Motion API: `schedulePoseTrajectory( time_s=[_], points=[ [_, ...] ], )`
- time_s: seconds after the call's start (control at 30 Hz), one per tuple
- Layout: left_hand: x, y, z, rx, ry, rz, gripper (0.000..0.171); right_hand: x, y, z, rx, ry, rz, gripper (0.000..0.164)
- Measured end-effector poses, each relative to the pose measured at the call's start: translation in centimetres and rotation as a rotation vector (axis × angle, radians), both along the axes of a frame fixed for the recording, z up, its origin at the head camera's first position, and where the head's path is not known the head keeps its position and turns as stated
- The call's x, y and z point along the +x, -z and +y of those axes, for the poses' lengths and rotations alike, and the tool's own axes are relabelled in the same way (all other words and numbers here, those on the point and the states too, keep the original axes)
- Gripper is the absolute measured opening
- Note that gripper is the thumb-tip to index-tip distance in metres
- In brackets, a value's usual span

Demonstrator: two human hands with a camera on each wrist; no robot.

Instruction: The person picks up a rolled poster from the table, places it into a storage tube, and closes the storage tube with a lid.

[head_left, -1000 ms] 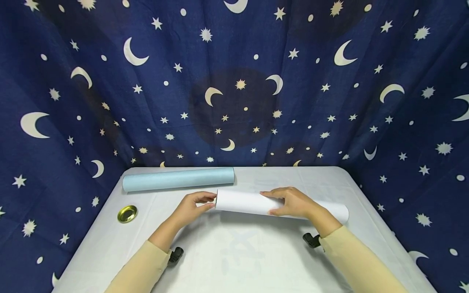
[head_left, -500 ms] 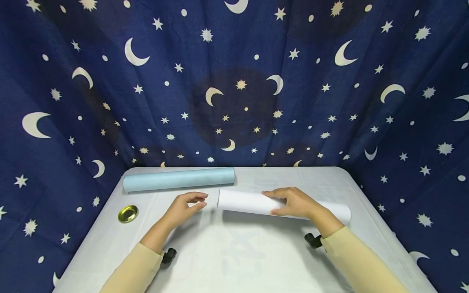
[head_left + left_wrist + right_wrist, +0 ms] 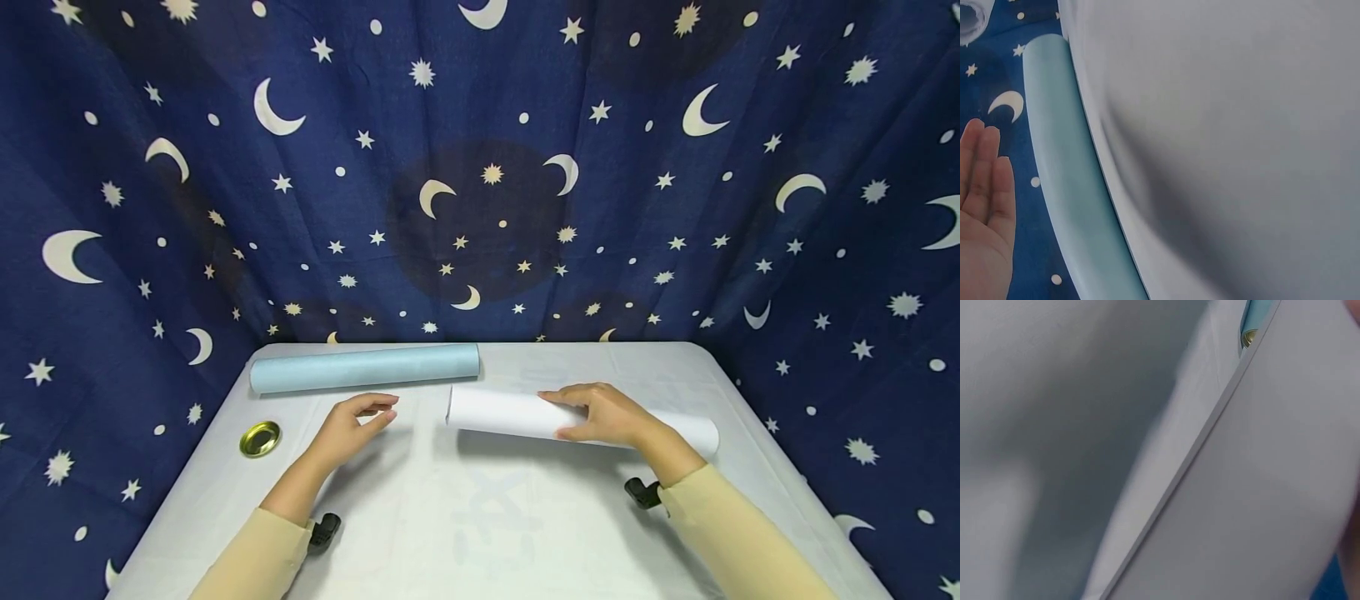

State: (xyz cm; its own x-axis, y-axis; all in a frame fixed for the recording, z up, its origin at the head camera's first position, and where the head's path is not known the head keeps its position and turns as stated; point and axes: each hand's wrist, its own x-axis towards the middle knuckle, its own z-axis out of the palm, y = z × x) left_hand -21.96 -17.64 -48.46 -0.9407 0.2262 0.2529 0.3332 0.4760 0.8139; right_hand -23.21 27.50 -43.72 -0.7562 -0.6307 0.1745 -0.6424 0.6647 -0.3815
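Note:
A white paper roll point(image 3: 498, 412) lies slantwise on the white table, and my right hand point(image 3: 606, 418) grips it near its middle, thumb on the near side and fingers over the far side. Its long loose edge runs diagonally through the right wrist view, beside the broad white surface of the roll point(image 3: 1254, 469). My left hand point(image 3: 347, 429) hovers left of the roll's left end, apart from it, holding nothing. Its fingers look straight in the left wrist view, where the left hand point(image 3: 988, 219) shows at the edge. The roll's open end point(image 3: 972, 22) appears at that view's upper left.
A light blue roll point(image 3: 367, 369) lies along the table's back left edge. A shiny gold round piece point(image 3: 260, 439), like a shallow tin lid, rests at the left of the table. A dark blue curtain point(image 3: 480, 208) with moons and stars surrounds the table.
My left hand has let go of the white paper roll's left end and drawn back leftward. The right hand keeps its grip; the roll shifted very slightly to the right.

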Motion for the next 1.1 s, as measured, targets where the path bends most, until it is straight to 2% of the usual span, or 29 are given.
schedulePoseTrajectory(
  time_s=[0.33, 0.6, 0.83, 1.0, 1.1],
  points=[
    [0.5, 0.3, -2.1, -0.007, -0.074, -0.007, 0.034, 0.1, 0.2, 0.2, 0.0, 0.006, 0.001, 0.062],
    [1.0, 0.1, -4.9, -0.031, -0.16, -0.009, 0.036, 0.0, 0.1, 0.4, 0.003, 0.006, 0.018, 0.062],
    [1.3, -0.1, -7.2, -0.035, -0.199, -0.02, 0.04, -0.1, 0.2, 0.7, 0.0, 0.021, 0.01, 0.062],
    [1.6, -0.1, -8.7, -0.065, -0.235, -0.036, 0.045, 0.0, 0.2, 0.8, 0.006, 0.033, -0.002, 0.063],
    [1.7, 0.0, -9.6, -0.115, -0.258, -0.065, 0.05, 0.0, 0.3, 0.9, 0.004, 0.036, -0.006, 0.063]
  ],
)
